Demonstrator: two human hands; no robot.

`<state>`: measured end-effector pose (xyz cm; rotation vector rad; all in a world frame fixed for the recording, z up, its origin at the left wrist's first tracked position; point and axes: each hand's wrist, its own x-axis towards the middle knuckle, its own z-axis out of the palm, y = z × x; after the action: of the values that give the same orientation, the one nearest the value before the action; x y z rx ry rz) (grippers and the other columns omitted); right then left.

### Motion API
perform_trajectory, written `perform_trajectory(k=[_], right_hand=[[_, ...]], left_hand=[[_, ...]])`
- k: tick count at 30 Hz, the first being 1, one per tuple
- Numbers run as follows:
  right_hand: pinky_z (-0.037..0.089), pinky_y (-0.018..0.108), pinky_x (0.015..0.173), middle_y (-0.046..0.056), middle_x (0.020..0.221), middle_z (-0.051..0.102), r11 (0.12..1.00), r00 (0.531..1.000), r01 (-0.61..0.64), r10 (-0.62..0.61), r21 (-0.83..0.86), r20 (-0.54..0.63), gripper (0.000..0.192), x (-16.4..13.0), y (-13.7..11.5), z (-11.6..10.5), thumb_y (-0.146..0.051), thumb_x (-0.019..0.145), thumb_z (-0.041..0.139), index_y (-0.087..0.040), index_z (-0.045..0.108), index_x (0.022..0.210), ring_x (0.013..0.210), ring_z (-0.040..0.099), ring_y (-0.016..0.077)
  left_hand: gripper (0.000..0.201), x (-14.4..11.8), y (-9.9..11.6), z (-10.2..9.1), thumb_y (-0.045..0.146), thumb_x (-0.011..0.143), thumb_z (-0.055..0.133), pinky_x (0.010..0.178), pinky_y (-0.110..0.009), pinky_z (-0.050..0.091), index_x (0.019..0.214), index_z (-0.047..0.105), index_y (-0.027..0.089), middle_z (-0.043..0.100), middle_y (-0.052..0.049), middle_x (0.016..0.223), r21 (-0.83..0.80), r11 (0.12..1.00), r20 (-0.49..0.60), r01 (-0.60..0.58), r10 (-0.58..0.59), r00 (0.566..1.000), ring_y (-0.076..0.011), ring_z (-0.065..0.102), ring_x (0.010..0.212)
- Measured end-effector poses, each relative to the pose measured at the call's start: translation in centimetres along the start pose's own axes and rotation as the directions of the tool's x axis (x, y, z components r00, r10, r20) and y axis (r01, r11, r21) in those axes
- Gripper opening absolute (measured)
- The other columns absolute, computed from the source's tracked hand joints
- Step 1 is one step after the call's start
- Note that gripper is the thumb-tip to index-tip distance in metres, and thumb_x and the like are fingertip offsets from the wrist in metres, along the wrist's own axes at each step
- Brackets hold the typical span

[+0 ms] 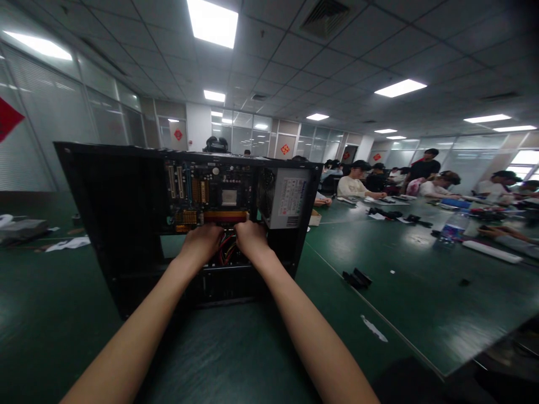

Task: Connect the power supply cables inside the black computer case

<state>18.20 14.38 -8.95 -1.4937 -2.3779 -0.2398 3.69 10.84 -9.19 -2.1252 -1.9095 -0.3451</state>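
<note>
Both bare forearms reach forward from the lower edge of the view and converge toward the middle. The left hand point(202, 240) and right hand point(251, 238) sit side by side, near each other but apart, backs toward the camera. Fingers of both curl forward and downward out of sight, so neither grip can be told. Wrists are straight, level with each other.

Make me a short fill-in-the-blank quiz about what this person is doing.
1. Both hands, left hand and right hand, reach inside an open black metal ____ case.
2. The case stands on a dark ____ table.
3. The grey metal power supply box sits to the ____ of the motherboard.

Missing words: computer; green; right
</note>
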Motion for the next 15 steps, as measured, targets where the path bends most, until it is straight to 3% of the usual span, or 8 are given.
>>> perform_trajectory(k=[15], right_hand=[[0.053, 0.032, 0.077, 0.015, 0.101, 0.074, 1.000, 1.000, -0.009, 0.009, 0.006, 0.001, 0.027, 0.15, 0.15, 0.39, -0.014, 0.088, 0.051, -0.018, 0.073, 0.104, 0.095, 0.071, 0.0267]], left_hand=[[0.037, 0.72, -0.06, -0.30, 0.026, 0.094, 0.037, 0.076, -0.043, 0.052, 0.104, 0.073, 0.021, 0.074, -0.014, 0.105, 0.025, 0.999, 0.029, 0.045, -0.045, 0.999, -0.0346, 0.069, 0.098]])
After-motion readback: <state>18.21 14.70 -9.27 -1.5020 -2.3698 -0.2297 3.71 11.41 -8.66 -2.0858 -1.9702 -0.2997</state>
